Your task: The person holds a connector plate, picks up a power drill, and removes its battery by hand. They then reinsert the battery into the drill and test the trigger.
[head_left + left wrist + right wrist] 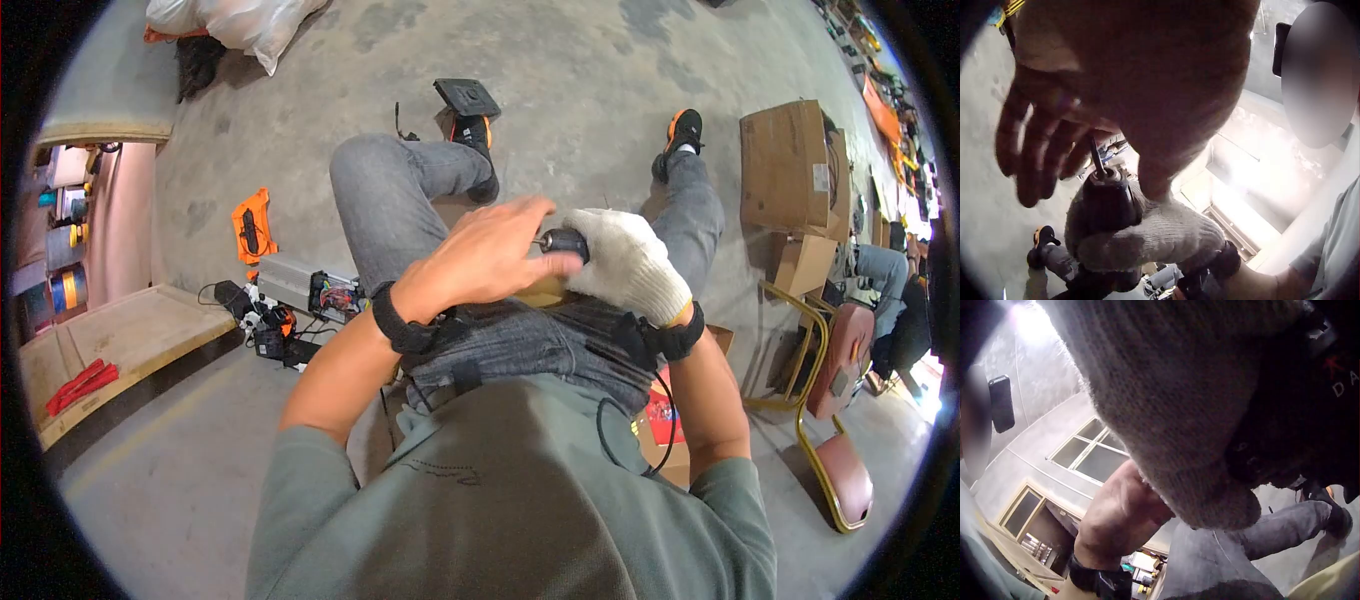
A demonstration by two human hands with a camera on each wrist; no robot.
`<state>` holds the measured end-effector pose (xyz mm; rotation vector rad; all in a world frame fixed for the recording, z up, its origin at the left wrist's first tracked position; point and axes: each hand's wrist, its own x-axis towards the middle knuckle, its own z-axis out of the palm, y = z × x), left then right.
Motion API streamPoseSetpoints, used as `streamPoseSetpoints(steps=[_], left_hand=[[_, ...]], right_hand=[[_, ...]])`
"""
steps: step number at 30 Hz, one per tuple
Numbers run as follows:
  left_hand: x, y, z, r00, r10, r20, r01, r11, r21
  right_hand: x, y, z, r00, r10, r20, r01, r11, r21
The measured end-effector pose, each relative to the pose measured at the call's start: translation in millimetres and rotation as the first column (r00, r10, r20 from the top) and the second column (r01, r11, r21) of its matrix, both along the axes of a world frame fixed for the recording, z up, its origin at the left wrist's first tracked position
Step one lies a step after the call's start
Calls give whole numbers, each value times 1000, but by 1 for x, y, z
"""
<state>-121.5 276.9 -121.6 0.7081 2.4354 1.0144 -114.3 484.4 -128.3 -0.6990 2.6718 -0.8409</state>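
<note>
My right hand [618, 258], in a white knitted glove, grips a black power drill [568, 243]. In the left wrist view the gloved fingers [1141, 244] wrap the drill's body behind its nose, and a thin metal bit [1097, 156] sticks out of the front. Pale letters mark the dark drill housing [1310, 406] in the right wrist view. My bare left hand [490, 250] is beside the drill's nose, its fingers extended and the thumb apart from them. The bit's tip reaches toward the left palm and is partly hidden behind that hand.
At the left lie an orange case piece [254, 225], a grey metal box with wiring [290, 282] and black power tools. Red gloves [80, 387] lie on a wooden bench [150, 325]. A cardboard box [785, 165] and a chair [840, 370] stand at the right.
</note>
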Motion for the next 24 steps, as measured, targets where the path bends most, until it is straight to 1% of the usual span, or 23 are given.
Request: streamPoseSetpoints(steps=[1, 2, 4, 5, 6, 7, 8, 9, 10, 11, 12, 13, 14, 16, 17, 18, 19, 20, 21, 22, 23, 24], left_hand=[[3, 0, -4, 969, 132, -207, -63, 949, 309], [3, -1, -7, 969, 133, -209, -64, 949, 309], [1, -1, -1, 994, 22, -108, 17, 939, 343], [-1, -2, 2, 994, 23, -110, 16, 940, 342], [-4, -3, 4, 998, -7, 62, -4, 983, 183], [-7, -4, 5, 972, -9, 235, 5, 1000, 20], [-12, -3, 4, 971, -9, 238, 4, 1000, 20], [-18, 0, 3, 947, -40, 320, 98, 981, -168], [-22, 1, 2, 914, -54, 401, 203, 918, -341], [-16, 0, 1, 914, -57, 401, 206, 917, -340], [-3, -3, -1, 992, -16, 125, 23, 998, -57], [4, -4, -2, 984, 121, -130, -81, 958, 274], [4, -3, -3, 984, 121, -130, -82, 958, 274], [2, -3, -4, 994, -4, -107, 40, 939, 342], [0, -5, -3, 994, 0, -109, 37, 939, 341], [-3, -7, -1, 999, -21, 33, 13, 976, 218], [-5, -8, 0, 984, -26, 179, 10, 996, 90], [-8, -6, 4, 983, -25, 181, 8, 996, 92], [-11, -2, 9, 968, -68, 243, 98, 989, -110], [-13, -1, 11, 946, -96, 310, 194, 933, -302], [-8, -4, 8, 946, -95, 310, 193, 933, -303], [0, -7, 5, 988, -59, 146, 80, 986, -144]], right_hand=[[0, 0, 1, 1000, -1, 1, 1, 1000, 1], [0, 0, 2, 1000, -9, 28, 9, 1000, -4], [-1, -2, 2, 998, -11, 54, 12, 1000, -11], [0, -2, 1, 999, -10, 45, 11, 1000, -11], [0, -2, 0, 999, -11, 37, 12, 1000, -10], [0, -2, 2, 999, -13, 37, 13, 1000, -9], [-1, -4, 5, 999, -8, 53, 5, 999, 44], [-1, -5, 6, 998, -2, 67, -4, 995, 96], [-2, -4, 6, 998, -3, 66, -4, 995, 95], [-2, -3, 5, 999, -1, 33, -1, 999, 46], [-1, -2, 4, 1000, -2, 2, 2, 1000, -3], [0, 0, 3, 1000, -5, 5, 5, 1000, -1], [-1, 1, 1, 1000, -9, 30, 9, 1000, -8], [-2, -1, 0, 999, -5, 53, 6, 1000, -17], [-1, -2, 2, 998, -2, 57, 2, 1000, 3], [-1, -3, 4, 998, -3, 62, 2, 1000, 25], [-2, -3, 5, 998, -5, 62, 4, 1000, 26], [-2, -3, 7, 997, -17, 70, 14, 999, 36], [-3, -4, 9, 997, -26, 75, 23, 999, 45], [-4, -3, 10, 997, -23, 74, 20, 999, 44], [-4, -3, 11, 997, -21, 80, 19, 999, 32], [-4, -2, 11, 996, -21, 87, 19, 1000, 20]])
